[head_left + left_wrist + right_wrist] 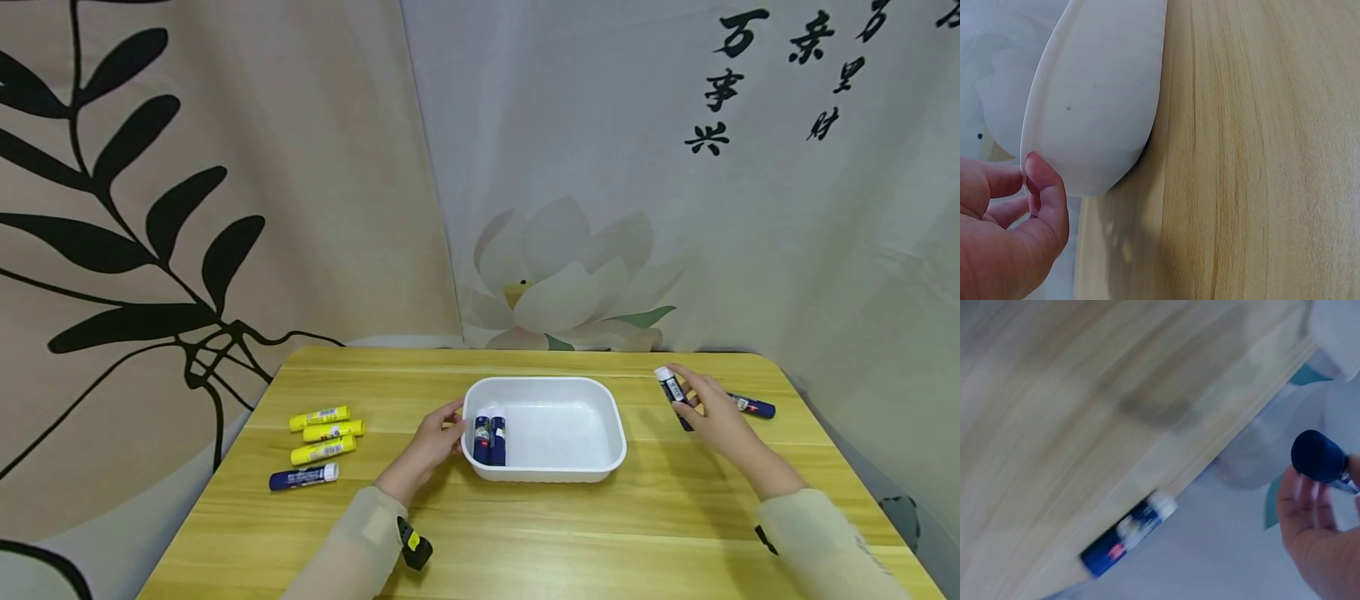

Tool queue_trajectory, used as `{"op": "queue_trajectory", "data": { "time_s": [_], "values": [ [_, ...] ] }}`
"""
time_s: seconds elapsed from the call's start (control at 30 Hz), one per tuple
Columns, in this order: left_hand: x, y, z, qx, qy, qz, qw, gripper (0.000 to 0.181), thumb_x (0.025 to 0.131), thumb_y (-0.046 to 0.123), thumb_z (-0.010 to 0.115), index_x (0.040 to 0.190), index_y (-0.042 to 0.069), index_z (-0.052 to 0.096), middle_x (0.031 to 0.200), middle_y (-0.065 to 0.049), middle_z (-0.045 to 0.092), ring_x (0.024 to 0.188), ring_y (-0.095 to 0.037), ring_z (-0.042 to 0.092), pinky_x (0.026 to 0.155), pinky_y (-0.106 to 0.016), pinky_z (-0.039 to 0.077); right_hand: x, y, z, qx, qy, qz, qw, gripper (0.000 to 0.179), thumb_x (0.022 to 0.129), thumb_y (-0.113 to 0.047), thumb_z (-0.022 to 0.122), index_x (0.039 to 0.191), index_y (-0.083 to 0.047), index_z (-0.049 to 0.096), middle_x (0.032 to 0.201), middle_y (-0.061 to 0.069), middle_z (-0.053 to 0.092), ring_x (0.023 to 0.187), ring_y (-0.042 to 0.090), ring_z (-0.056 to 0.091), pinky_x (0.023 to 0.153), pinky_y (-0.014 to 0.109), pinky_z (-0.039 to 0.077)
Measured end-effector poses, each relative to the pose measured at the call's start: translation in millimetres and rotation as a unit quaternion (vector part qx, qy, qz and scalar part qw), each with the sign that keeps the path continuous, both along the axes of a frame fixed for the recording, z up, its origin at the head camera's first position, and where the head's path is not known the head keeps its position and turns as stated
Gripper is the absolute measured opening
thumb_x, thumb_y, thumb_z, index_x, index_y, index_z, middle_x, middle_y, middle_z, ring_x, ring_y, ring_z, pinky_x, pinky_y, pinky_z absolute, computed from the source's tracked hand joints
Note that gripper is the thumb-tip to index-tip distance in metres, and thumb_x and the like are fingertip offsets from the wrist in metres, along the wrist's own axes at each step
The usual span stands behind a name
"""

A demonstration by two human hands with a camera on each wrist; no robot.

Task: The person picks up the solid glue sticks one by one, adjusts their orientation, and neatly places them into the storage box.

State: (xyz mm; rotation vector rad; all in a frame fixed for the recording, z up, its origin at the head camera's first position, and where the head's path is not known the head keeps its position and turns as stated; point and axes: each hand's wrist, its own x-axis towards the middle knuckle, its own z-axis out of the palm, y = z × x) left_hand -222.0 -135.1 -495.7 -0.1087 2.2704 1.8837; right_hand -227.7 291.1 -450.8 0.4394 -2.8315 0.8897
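Note:
My left hand (435, 435) pinches the left rim of a white plastic tub (555, 475); the left wrist view shows thumb and fingers at the rim (1030, 125). Two dark blue glue sticks (490, 442) lie side by side at the tub's left end. On the right, my right hand (712, 412) grips a blue glue stick with a white cap (672, 387), raised over the table and tilted. Its dark blue end (1317, 453) faces the right wrist camera. Another blue glue stick (1129, 534) lies on the table by that hand, partly hidden behind it in the head view.
At the table's left lie several yellow glue sticks (324, 451) in a loose stack, with one blue glue stick (303, 477) in front of them. The wooden table (570, 542) ends at a printed curtain (337, 167) behind.

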Motion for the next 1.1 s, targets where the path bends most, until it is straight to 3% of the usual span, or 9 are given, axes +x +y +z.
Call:
{"op": "queue_trajectory", "data": {
  "time_s": [0.13, 0.23, 0.43, 0.7, 0.77, 0.93, 1.1],
  "values": [
    [0.0, 0.1, -0.1, -0.002, 0.0, 0.0, 1.0, 0.047, 0.097, 0.003, 0.048, 0.142, 0.004, 0.041, 0.104, -0.011, 0.045, 0.068, -0.013, 0.047, 0.06, -0.025, 0.046, -0.3, -17, 4.2, -0.059, -0.036, -0.007, 0.9976, 0.058, 0.093, -0.006, 0.058, 0.145, -0.004, 0.032, 0.108, 0.026, 0.054, 0.085, 0.029, 0.057, 0.062, 0.029, 0.049],
    [-0.2, -0.1, 0.0, -0.002, 0.0, 0.0, 1.0, 0.046, 0.097, 0.003, 0.048, 0.142, 0.004, 0.041, 0.104, -0.011, 0.045, 0.068, -0.013, 0.047, 0.06, -0.025, 0.046, -0.5, -30, 5.3, -0.107, -0.086, -0.025, 0.9903, 0.06, 0.095, -0.011, 0.057, 0.147, -0.008, 0.028, 0.113, 0.027, 0.053, 0.089, 0.031, 0.059, 0.067, 0.035, 0.053],
    [0.3, -0.2, 0.9, -0.001, 0.0, -0.001, 1.0, 0.047, 0.097, 0.003, 0.048, 0.143, 0.004, 0.04, 0.105, -0.011, 0.045, 0.068, -0.013, 0.048, 0.06, -0.025, 0.046, 0.2, -54, 9.0, -0.183, -0.164, -0.054, 0.9678, 0.063, 0.095, -0.017, 0.057, 0.149, -0.013, 0.024, 0.115, 0.023, 0.049, 0.088, 0.025, 0.06, 0.063, 0.035, 0.056],
    [0.5, 0.0, 1.0, -0.001, -0.003, -0.003, 1.0, 0.046, 0.097, 0.004, 0.048, 0.143, 0.004, 0.04, 0.105, -0.012, 0.045, 0.069, -0.013, 0.048, 0.06, -0.025, 0.046, 0.2, -89, 15.3, -0.255, -0.236, -0.074, 0.9346, 0.066, 0.094, -0.019, 0.059, 0.149, -0.015, 0.023, 0.12, 0.024, 0.045, 0.093, 0.029, 0.061, 0.072, 0.043, 0.057],
    [0.2, 0.0, 0.3, 0.0, -0.005, -0.002, 1.0, 0.046, 0.097, 0.004, 0.048, 0.143, 0.005, 0.041, 0.105, -0.012, 0.045, 0.069, -0.014, 0.048, 0.06, -0.024, 0.046, -0.6, -99, 14.3, -0.261, -0.242, -0.074, 0.9316, 0.066, 0.093, -0.017, 0.06, 0.148, -0.016, 0.025, 0.118, 0.023, 0.045, 0.089, 0.027, 0.061, 0.069, 0.041, 0.058],
    [-0.3, -0.2, -1.1, 0.0, -0.009, -0.005, 0.9999, 0.047, 0.097, 0.005, 0.049, 0.143, 0.006, 0.041, 0.107, -0.012, 0.045, 0.07, -0.014, 0.048, 0.06, -0.024, 0.047, -2.8, -127, 6.2, -0.245, -0.247, -0.067, 0.935, 0.063, 0.09, -0.013, 0.064, 0.144, -0.017, 0.032, 0.111, 0.019, 0.047, 0.085, 0.025, 0.062, 0.061, 0.038, 0.058],
    [-0.2, -0.5, -0.1, 0.0, -0.011, -0.005, 0.9999, 0.047, 0.097, 0.004, 0.049, 0.143, 0.006, 0.041, 0.105, -0.012, 0.044, 0.069, -0.014, 0.048, 0.06, -0.025, 0.047, -5.4, -155, -3.0, -0.23, -0.279, -0.07, 0.9297, 0.061, 0.087, -0.011, 0.067, 0.14, -0.018, 0.036, 0.105, 0.017, 0.049, 0.083, 0.024, 0.06, 0.059, 0.04, 0.058]
  ]
}}
